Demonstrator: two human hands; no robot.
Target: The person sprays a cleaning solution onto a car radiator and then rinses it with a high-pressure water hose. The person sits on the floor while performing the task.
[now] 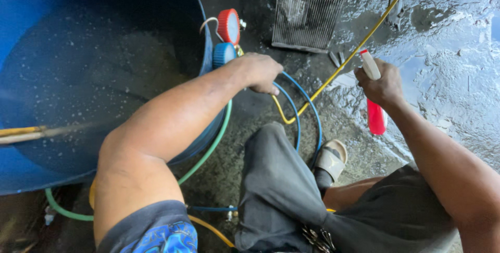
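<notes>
A wet, dark concrete floor [448,34] is seen from above, over the knees of a crouching person in grey trousers. The right hand [383,83] is raised over the floor, and its fingers [376,87] are wrapped tightly around a red spray bottle [376,115] with a white nozzle, held nozzle up. The left hand [260,71] is stretched forward beside a large blue barrel [62,65] filled with water; its fingers are curled downward near the blue hose [304,102], but whether anything is gripped cannot be told. Just beyond that hand, a red gauge [228,25] and a blue gauge [224,54] are placed against the barrel's rim. A green hose [208,149] and a yellow hose [359,42] are looped across the floor. A small finned radiator [307,16] is propped at the far wall.
</notes>
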